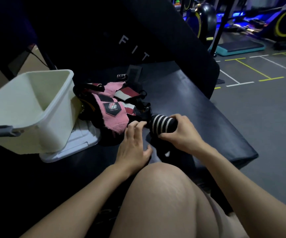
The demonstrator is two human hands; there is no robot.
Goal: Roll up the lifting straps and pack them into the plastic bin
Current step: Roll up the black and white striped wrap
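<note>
A black strap with white stripes (162,123) is wound into a roll on the black bench. My right hand (181,133) is closed around the roll, thumb underneath. My left hand (133,145) lies beside it with fingers spread, its fingertips touching the roll's left end. A loose black tail of the strap trails toward my knee. To the left lies a pile of unrolled straps, with a pink one (112,110) on top and a red-and-white one (127,93) behind. The white plastic bin (41,117) stands at the left, tilted, and its visible inside looks empty.
The bin rests on a white lid (80,143). The padded bench (199,103) ends at the right; grey gym floor with painted lines lies beyond. An upright black backrest with white letters rises behind the pile. My bare knee (161,194) fills the foreground. Exercise bikes stand far right.
</note>
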